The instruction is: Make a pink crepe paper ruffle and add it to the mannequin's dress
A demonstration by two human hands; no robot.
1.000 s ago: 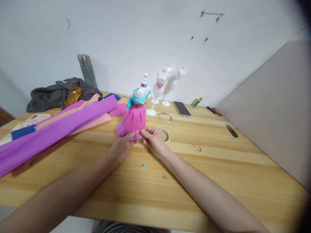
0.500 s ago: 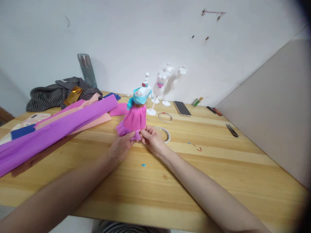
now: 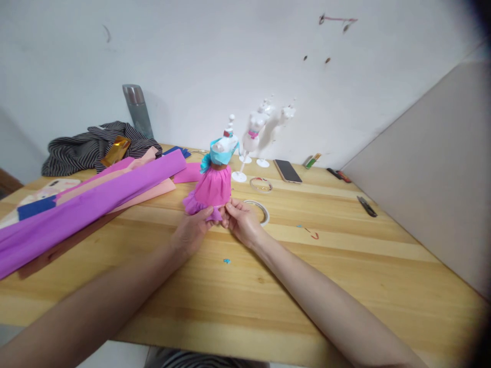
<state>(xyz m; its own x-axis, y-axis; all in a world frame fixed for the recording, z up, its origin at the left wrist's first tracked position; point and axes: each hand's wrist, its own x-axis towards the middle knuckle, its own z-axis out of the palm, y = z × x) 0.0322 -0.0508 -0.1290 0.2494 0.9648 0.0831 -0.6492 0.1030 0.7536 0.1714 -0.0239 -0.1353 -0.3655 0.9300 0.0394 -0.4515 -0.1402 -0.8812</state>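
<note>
A small white mannequin (image 3: 231,125) stands upright, dressed in a light blue crepe paper top (image 3: 222,152) and a pink paper skirt (image 3: 213,186). A purple ruffle (image 3: 193,203) runs along the skirt's lower edge. My left hand (image 3: 194,227) pinches the hem from the left, thumb on the purple strip. At the hem's right side, my right hand (image 3: 241,220) closes its thumb and fingers on the same edge. The two hands' fingertips nearly meet there. Behind my right hand lies a roll of white tape (image 3: 263,210), partly covered.
Purple crepe paper (image 3: 115,197) and other sheets lie at left, before a striped cloth (image 3: 76,151) and a flask (image 3: 138,112). Bare white mannequins (image 3: 257,122), a clear tape roll (image 3: 261,184) and a phone (image 3: 287,171) are behind. A utility knife (image 3: 367,206) lies right.
My right thumb has shifted very slightly along the hem. Both hands keep their grip, and the dressed mannequin stays practically in place.
</note>
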